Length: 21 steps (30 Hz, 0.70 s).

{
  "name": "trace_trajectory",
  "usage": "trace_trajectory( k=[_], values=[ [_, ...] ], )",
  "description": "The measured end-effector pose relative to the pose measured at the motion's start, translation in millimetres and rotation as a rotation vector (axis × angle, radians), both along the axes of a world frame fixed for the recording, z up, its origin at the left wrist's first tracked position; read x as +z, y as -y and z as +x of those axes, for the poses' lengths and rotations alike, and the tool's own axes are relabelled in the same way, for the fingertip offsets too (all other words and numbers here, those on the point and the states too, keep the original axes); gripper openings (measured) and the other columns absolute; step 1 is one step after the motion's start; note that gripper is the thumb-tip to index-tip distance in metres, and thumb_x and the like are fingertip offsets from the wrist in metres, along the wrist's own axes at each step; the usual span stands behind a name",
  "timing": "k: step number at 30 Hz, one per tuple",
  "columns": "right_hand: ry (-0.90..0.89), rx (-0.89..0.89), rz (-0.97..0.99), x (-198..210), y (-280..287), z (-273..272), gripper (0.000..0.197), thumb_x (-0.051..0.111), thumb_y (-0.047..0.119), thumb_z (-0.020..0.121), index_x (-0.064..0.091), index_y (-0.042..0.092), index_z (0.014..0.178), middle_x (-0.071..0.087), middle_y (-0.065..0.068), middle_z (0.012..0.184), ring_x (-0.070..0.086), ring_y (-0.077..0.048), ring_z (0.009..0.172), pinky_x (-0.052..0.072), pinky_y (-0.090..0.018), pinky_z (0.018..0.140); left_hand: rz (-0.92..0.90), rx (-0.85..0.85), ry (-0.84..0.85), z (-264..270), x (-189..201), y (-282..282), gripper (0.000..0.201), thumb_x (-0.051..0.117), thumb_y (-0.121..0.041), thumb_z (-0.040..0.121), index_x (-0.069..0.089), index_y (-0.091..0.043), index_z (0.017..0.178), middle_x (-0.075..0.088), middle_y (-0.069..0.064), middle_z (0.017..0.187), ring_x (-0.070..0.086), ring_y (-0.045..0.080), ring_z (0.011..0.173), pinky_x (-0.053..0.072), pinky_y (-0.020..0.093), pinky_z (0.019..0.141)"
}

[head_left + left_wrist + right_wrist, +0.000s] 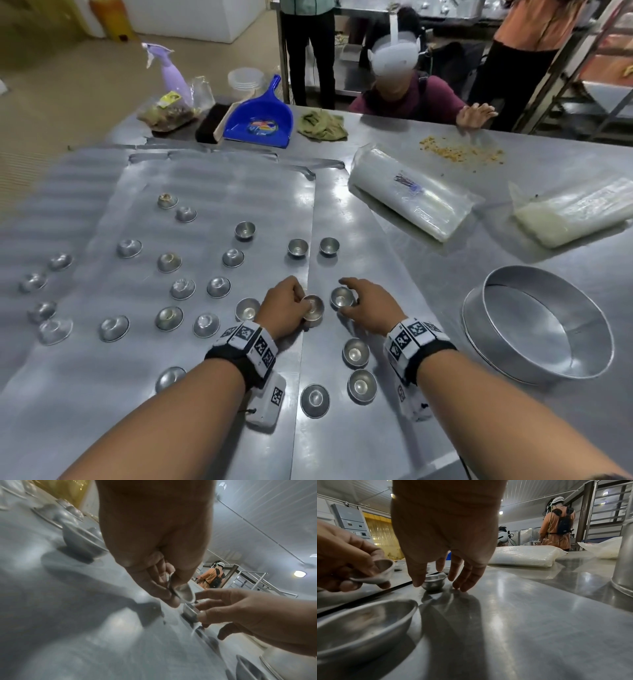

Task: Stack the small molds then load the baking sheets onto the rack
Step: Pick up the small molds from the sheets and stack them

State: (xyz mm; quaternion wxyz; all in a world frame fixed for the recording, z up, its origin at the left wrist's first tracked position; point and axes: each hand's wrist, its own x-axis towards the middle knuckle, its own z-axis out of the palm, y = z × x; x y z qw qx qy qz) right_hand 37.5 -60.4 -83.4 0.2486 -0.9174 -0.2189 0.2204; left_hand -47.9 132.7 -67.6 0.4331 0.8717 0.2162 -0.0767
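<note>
Several small metal molds (218, 287) lie scattered on a flat baking sheet (212, 185), which overlaps a ridged sheet (51, 205) at the left. My left hand (301, 303) pinches one mold (313, 306) by its rim, tilted just above the sheet's right edge; the left wrist view shows that mold (185, 592) between thumb and fingers. My right hand (352, 296) arches over another upright mold (340, 298) on the bare table. In the right wrist view its thumb touches this mold (435, 580) and its fingertips (459, 586) rest on the steel beside it.
Three more molds (356, 353) sit on the table close to my right wrist. A round cake pan (537, 322) stands at the right, two plastic bags (411, 198) behind it. A blue dustpan (260, 120), a rag and a seated person (404, 92) are across the table.
</note>
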Motion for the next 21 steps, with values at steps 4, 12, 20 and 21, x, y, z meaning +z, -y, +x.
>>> trace_trajectory(
  k=[4, 12, 20, 21],
  values=[
    [0.022, 0.008, -0.017, -2, -5, -2, 0.068, 0.074, 0.036, 0.083, 0.047, 0.028, 0.144, 0.057, -0.001, 0.139, 0.054, -0.022, 0.125, 0.043, -0.033, 0.101, -0.263, 0.104, 0.027, -8, 2, -9, 0.027, 0.065, -0.005, 0.088, 0.066, -0.016, 0.113, 0.069, 0.011, 0.087, 0.068, 0.025, 0.069, 0.059, 0.039, 0.063],
    [0.009, -0.022, -0.059, 1, -6, -6, 0.06, 0.075, 0.037, 0.078, 0.055, 0.023, 0.133, 0.061, -0.005, 0.128, 0.059, -0.025, 0.114, 0.046, -0.033, 0.09, -0.592, 0.297, 0.096, -31, 15, -7, 0.016, 0.057, 0.013, 0.093, 0.067, 0.001, 0.096, 0.064, 0.016, 0.082, 0.064, 0.0, 0.052, 0.051, 0.011, 0.051],
    [0.041, -0.055, 0.056, 15, 1, -21, 0.054, 0.073, 0.039, 0.083, 0.056, 0.02, 0.13, 0.067, -0.001, 0.12, 0.063, -0.021, 0.104, 0.048, -0.032, 0.085, -0.877, 0.453, 0.102, -45, 11, -8, 0.022, 0.068, 0.005, 0.082, 0.075, 0.005, 0.103, 0.067, 0.026, 0.099, 0.068, 0.033, 0.084, 0.055, 0.034, 0.071],
    [0.043, -0.068, 0.092, 19, 1, -24, 0.052, 0.073, 0.04, 0.083, 0.057, 0.021, 0.13, 0.068, 0.0, 0.118, 0.063, -0.019, 0.102, 0.049, -0.033, 0.085, -0.89, 0.455, 0.097, -46, 11, -8, 0.022, 0.068, 0.004, 0.082, 0.075, 0.005, 0.102, 0.068, 0.025, 0.097, 0.068, 0.032, 0.083, 0.055, 0.034, 0.072]
  ],
)
